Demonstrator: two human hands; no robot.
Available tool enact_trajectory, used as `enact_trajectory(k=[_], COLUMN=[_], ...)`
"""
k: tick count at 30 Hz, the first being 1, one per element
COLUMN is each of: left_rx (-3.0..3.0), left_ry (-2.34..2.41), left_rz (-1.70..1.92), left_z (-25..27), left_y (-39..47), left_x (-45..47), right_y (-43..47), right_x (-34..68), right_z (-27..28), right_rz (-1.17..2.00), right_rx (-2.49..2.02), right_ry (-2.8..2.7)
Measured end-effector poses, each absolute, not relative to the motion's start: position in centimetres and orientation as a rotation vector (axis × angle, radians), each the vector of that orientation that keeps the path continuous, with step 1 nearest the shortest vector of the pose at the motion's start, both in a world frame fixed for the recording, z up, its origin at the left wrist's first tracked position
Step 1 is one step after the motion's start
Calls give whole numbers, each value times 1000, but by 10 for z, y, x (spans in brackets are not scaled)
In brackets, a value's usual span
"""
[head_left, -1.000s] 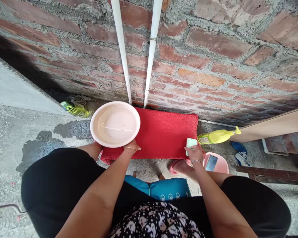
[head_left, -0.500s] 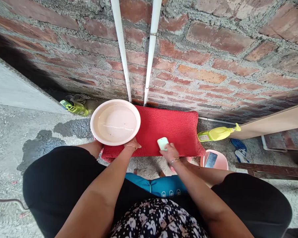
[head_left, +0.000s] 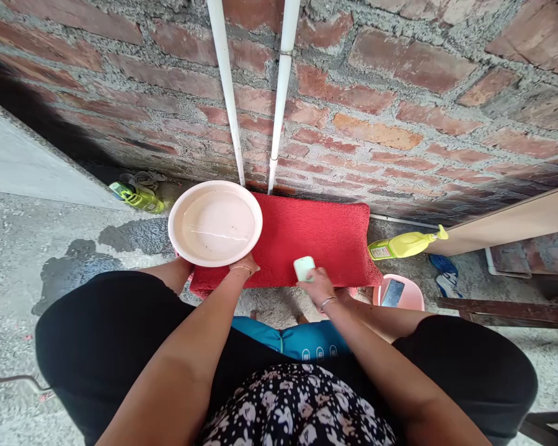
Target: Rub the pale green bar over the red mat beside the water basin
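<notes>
A pale pink basin (head_left: 214, 257) with clear water in it stands on the left end of a red, rough-textured cloth (head_left: 316, 226), which is spread over a low flat support. My left hand (head_left: 244, 266) grips the basin's near right side; its fingers are partly hidden by the basin, and the thumb points right. My right hand (head_left: 320, 288) is closed on a pale green rounded block (head_left: 304, 268), held at the cloth's near part, right of the middle. Whether the block is a soap bar or a brush I cannot make out.
A yellow pump bottle (head_left: 404, 245) leans right of the cloth. A pink stool or tub (head_left: 411, 294) carries a phone (head_left: 393, 293). At the left, a green bottle (head_left: 144, 199) is near a wet floor patch. Two white pipes (head_left: 281, 105) run down the brick wall.
The view has shifted slightly, so most things sit a little higher. My left hand stays at the basin. My right hand keeps the pale green block in nearly the same spot over the cloth.
</notes>
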State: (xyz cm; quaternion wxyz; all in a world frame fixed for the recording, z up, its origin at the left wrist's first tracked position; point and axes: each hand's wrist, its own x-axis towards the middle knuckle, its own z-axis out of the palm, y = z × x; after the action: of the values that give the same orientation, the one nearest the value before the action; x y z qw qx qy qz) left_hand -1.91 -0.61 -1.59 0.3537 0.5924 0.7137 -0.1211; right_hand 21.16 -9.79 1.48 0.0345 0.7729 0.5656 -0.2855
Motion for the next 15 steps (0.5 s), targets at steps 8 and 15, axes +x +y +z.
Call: enact_trajectory(k=[8,15], left_rx=[1662,1590], left_ry=[1838,1884], left_rz=[-465,-462], left_z=[-3,-11], left_y=[-11,-10], left_x=[-23,-18], right_y=[-97,-104], right_x=[209,339], right_z=[11,28], right_rz=[-800,-535], right_rx=[2077,2362], right_ry=[1904,1368])
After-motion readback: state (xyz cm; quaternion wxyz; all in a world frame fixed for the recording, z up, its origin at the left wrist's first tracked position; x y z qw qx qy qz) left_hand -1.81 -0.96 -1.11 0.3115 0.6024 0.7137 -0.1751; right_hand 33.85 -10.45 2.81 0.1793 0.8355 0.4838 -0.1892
